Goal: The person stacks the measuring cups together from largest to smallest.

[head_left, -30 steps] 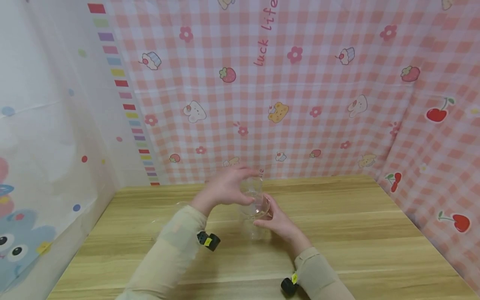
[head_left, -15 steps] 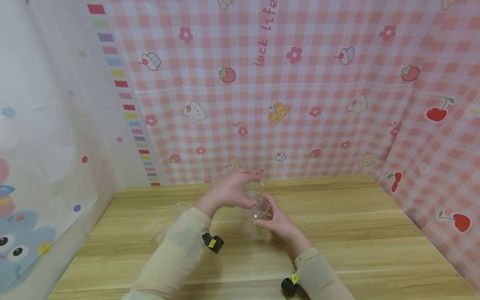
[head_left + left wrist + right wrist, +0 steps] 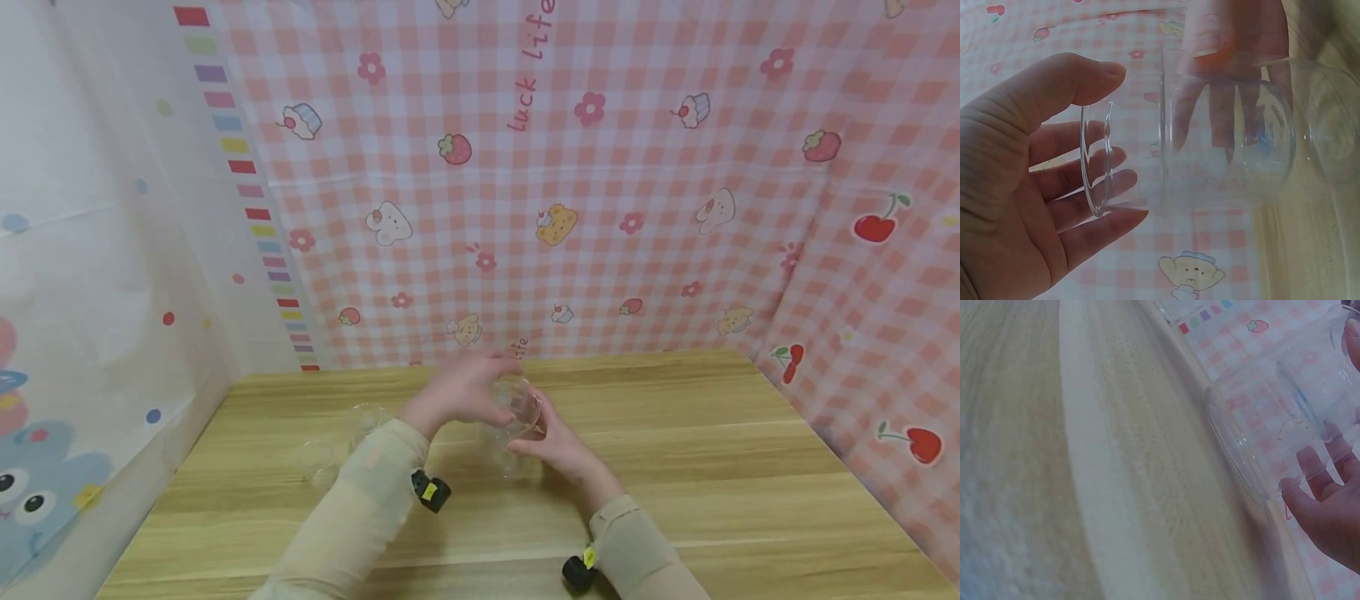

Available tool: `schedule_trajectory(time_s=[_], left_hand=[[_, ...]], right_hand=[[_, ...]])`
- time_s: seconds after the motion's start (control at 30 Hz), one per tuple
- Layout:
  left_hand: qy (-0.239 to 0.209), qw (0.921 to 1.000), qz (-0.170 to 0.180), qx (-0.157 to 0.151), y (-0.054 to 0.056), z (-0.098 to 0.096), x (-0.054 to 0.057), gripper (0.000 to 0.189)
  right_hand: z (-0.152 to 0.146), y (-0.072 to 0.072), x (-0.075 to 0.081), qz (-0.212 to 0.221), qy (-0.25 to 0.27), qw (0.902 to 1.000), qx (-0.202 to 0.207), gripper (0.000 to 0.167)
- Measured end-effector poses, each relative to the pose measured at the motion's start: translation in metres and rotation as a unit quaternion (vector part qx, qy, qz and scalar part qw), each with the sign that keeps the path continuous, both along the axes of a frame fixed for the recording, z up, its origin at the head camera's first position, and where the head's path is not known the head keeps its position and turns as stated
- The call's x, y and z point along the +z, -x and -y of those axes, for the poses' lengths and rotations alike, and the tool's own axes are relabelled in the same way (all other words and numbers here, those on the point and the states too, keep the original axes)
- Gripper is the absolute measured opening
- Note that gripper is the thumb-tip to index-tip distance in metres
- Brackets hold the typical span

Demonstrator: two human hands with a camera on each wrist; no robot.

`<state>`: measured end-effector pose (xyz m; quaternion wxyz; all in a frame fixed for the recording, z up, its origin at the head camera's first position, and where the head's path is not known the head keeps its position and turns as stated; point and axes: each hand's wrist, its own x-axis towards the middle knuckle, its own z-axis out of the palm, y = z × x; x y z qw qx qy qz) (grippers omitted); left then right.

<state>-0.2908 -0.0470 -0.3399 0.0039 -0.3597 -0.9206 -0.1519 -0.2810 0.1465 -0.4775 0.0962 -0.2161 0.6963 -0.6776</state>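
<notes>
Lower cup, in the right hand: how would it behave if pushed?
The lower cup might roll if laid on its side, given its round wall. Probably slippery: the clear surface looks smooth and glossy. Likely fairly stiff, with no dent visible where the right hand grips it.

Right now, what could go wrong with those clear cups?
The upper cup might jam inside the lower cup, since it sits only partway in. It could slip, as the left hand holds it just near the rim. The left sleeve might also bump the clear items that appear close by.
</notes>
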Motion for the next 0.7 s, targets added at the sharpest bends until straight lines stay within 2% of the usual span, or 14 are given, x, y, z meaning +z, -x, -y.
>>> schedule_trajectory(time_s=[0.33,0.7], left_hand=[[0.011,0.9999,0.001,-0.006,0.001,-0.0026,-0.0049,0.065],[0.017,0.9991,0.037,-0.01,0.0012,-0.0045,-0.0057,0.066]], right_hand=[[0.0004,-0.0007,0.0019,-0.012,0.011,0.9998,0.012,0.092],[-0.0009,-0.0008,0.0023,-0.018,-0.001,0.9998,0.012,0.09]])
